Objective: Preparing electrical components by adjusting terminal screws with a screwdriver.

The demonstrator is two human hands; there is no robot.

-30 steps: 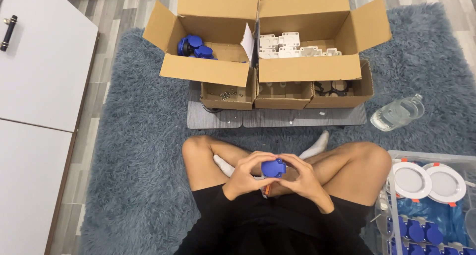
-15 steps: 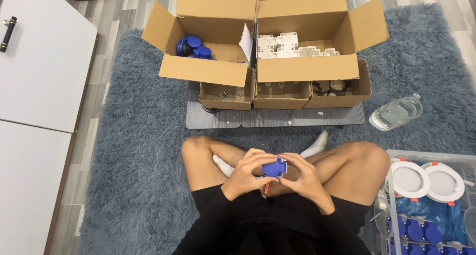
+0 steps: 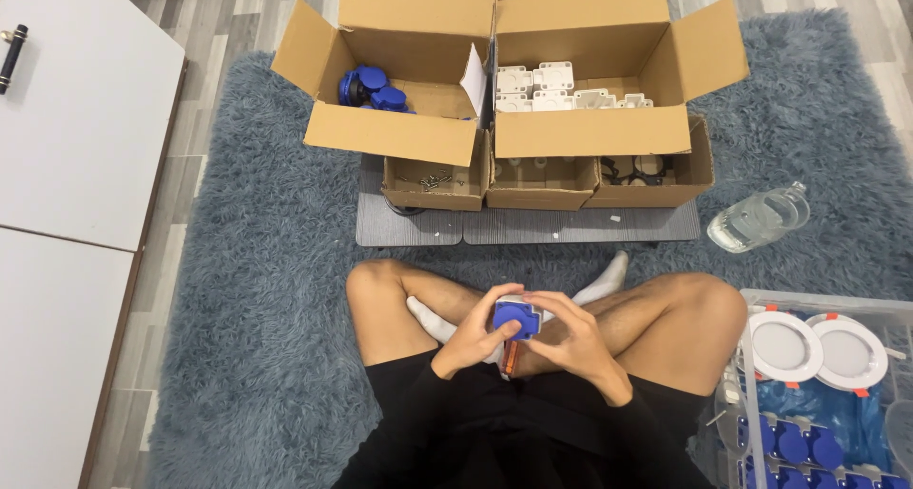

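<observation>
Two large brown cardboard cartons stand side by side at the far edge of the rug, flaps open: the left carton [image 3: 395, 132] holds blue round parts, with a white paper slip [image 3: 473, 80] upright against its right wall, and the right carton [image 3: 590, 132] holds white square parts. Just in front of them, three small open brown boxes sit in a touching row on a grey board: the left small box [image 3: 436, 186], the middle small box [image 3: 540, 186] and the right small box [image 3: 651, 180]. A clear plastic bin [image 3: 827, 303] stands at the lower right edge of the view; no signs or screens are visible.
</observation>
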